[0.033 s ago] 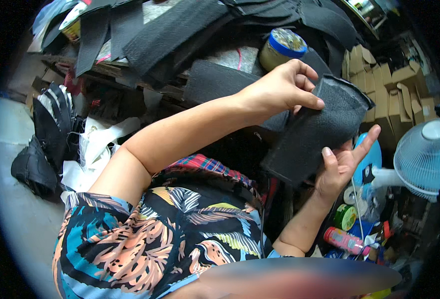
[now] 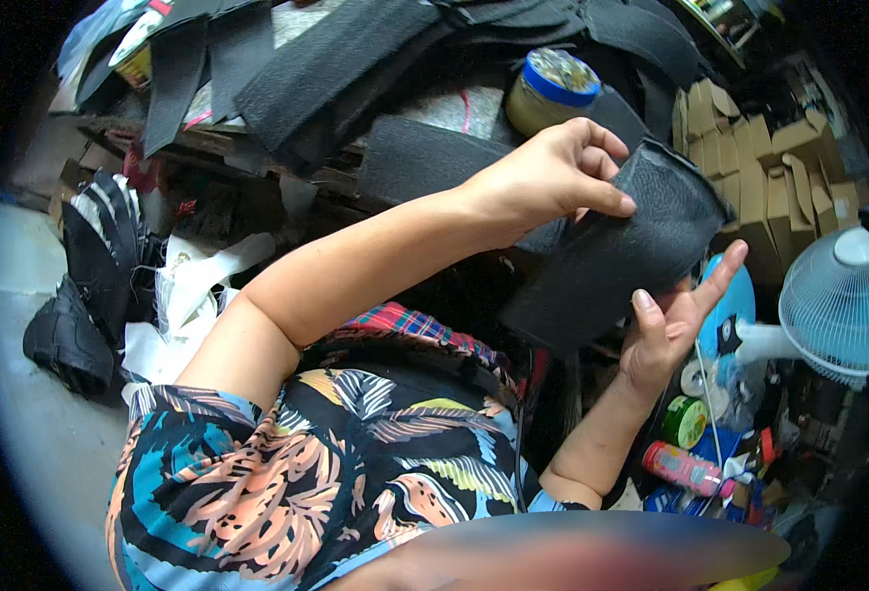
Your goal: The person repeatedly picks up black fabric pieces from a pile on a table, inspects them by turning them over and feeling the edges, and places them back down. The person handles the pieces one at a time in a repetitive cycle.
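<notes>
A black, grained, leather-like piece [image 2: 621,246] is held up in the air between my hands. It is roughly rectangular, with a folded or raised edge along its upper right end. My left hand [image 2: 567,172] grips its left edge, the thumb on the near face and the fingers curled behind. Under the right side, my right hand [image 2: 675,320] steadies it. The thumb there is raised at the edge, one finger points outward, and the piece hides the others.
Black strips [image 2: 346,74] lie heaped on the worktable, beside a blue-rimmed jar [image 2: 552,94]. To the right are cardboard boxes [image 2: 764,187], a white fan [image 2: 828,305], a pink bottle [image 2: 685,468] and a green round tin [image 2: 685,424]. White cloth scraps [image 2: 188,305] and black pieces [image 2: 70,335] lie left.
The black piece has tilted a little, its lower end shifting slightly left and up. Both hands keep almost the same position and hold. The whole view has shifted slightly.
</notes>
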A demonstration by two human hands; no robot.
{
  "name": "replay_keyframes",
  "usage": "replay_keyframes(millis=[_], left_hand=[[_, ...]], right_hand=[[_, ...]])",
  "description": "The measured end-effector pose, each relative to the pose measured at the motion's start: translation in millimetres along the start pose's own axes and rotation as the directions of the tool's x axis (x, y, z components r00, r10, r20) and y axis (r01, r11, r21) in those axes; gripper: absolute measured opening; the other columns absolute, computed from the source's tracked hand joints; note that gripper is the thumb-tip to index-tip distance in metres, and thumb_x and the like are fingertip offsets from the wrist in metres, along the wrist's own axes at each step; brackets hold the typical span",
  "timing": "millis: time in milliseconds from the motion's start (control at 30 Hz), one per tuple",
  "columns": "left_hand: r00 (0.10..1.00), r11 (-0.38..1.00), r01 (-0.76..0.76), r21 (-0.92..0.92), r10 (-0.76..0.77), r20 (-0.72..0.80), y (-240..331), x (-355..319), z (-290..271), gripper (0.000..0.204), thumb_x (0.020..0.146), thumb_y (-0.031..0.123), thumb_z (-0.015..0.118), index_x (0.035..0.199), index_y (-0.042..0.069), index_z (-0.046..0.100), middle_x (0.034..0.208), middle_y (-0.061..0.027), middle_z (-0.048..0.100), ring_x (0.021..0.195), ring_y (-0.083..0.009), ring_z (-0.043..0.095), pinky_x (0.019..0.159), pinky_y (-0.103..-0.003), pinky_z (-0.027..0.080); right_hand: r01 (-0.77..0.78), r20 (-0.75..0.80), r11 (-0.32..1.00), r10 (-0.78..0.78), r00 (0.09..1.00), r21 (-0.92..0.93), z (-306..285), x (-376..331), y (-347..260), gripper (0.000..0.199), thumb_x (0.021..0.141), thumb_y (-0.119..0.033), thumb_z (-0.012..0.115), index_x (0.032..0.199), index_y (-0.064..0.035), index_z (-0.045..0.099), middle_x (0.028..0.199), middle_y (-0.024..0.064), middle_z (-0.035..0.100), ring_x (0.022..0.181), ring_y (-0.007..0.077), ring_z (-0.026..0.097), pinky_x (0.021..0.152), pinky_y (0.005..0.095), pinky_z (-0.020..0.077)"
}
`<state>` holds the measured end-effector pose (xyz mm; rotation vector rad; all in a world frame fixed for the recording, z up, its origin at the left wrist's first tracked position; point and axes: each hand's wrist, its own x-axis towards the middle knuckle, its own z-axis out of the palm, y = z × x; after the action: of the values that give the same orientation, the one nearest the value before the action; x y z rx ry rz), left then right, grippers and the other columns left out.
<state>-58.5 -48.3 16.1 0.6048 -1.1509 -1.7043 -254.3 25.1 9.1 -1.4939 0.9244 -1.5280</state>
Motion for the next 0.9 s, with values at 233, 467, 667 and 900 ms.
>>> replay_keyframes(millis=[233,467,667,900], left_hand=[[0.968,0.964,0.006,0.266,-0.073,0.242,-21,-23,9,0.05,0.081,0.001,0.076,0.125,-0.003,0.054,0.1,-0.0043,0.067,0.092,-0.0102,0.063,0.085,-0.025,0.051],[0.995,0.995,0.1,-0.023,-0.1,0.009,-32,-22,26,0.044,0.083,0.025,0.081,0.111,-0.005,0.064,0.097,-0.0094,0.069,0.088,-0.0106,0.064,0.077,-0.023,0.052],[0.988,0.987,0.136,-0.091,-0.142,-0.056,-33,-27,30,0.027,0.085,0.014,0.076,0.105,-0.003,0.068,0.096,-0.0066,0.071,0.085,-0.0097,0.065,0.078,-0.024,0.052],[0.987,0.986,0.164,-0.026,-0.163,0.005,-31,-31,32,0.029,0.084,0.012,0.075,0.111,0.002,0.068,0.102,-0.0044,0.072,0.093,-0.0103,0.065,0.09,-0.026,0.05]], right_hand=[[0.083,-0.366,0.997,-0.078,0.927,-0.003,-8,1,22,0.093,0.081,-0.007,0.071,0.156,0.0032,0.017,0.165,0.0164,0.013,0.152,0.0249,0.011,0.122,0.041,0.0034],[0.126,-0.274,0.977,-0.17,0.947,-0.174,4,-14,26,0.108,0.072,-0.005,0.077,0.158,0.0003,0.011,0.165,0.0178,0.009,0.153,0.0266,0.008,0.123,0.0415,0.0039],[0.083,-0.311,0.997,-0.082,0.947,-0.011,6,-14,25,0.102,0.078,-0.021,0.077,0.156,0.0022,0.016,0.164,0.0197,0.012,0.152,0.028,0.01,0.122,0.0424,0.0039],[0.065,-0.314,0.991,-0.099,0.944,-0.117,12,-18,25,0.088,0.081,-0.006,0.073,0.156,-0.0064,0.026,0.162,0.0118,0.019,0.144,0.0263,0.031,0.118,0.0441,0.0281]])
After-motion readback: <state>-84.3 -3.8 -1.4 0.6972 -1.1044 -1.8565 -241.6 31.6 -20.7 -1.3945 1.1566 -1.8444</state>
